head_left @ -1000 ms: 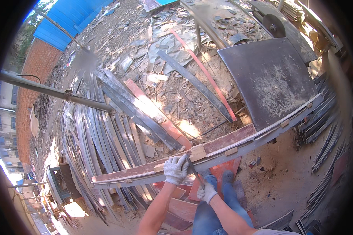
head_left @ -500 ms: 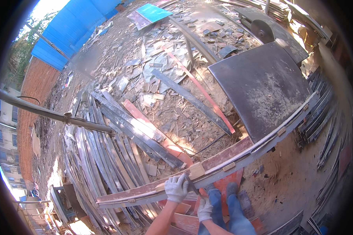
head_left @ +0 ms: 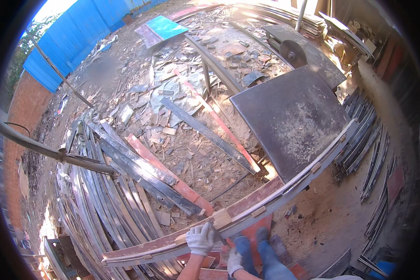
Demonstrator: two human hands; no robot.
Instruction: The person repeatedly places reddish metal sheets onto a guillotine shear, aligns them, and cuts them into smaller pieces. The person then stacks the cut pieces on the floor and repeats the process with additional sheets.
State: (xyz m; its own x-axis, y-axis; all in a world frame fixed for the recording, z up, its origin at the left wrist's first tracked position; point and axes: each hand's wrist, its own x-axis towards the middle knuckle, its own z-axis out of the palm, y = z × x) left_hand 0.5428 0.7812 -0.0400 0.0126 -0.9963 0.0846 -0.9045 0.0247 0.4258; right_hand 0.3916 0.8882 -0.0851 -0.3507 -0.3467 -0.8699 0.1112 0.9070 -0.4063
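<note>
- The long board (head_left: 247, 207) is what I have in hand — a reddish, dirty plank with a grey edge strip, lying crosswise in front of me from low on my left up to the dark table on my right.
- My left hand (head_left: 200, 239), in a white work glove, is closed over the board's near edge close to a pale wooden block (head_left: 221, 218) fixed on its face.
- My right hand (head_left: 234, 262), gloved too, sits just below and to the right of the left; it seems to hold a thin dark tool (head_left: 218, 233) whose tip points up at the board by the block, but I cannot tell how tightly the fingers close.
- My legs in blue jeans (head_left: 261, 254) are right under the board.
- The far end of the board rests against the edge of the dark table (head_left: 291, 116), dusted with sawdust.
- Step, as I judge it: steadying the board while working at the block with the tool.
- The next move calls for a firm left-hand hold — the board is long and bows.
- To my left lies a stack of long strips (head_left: 107, 200); beyond, scrap wood (head_left: 172, 98) covers the ground.
</note>
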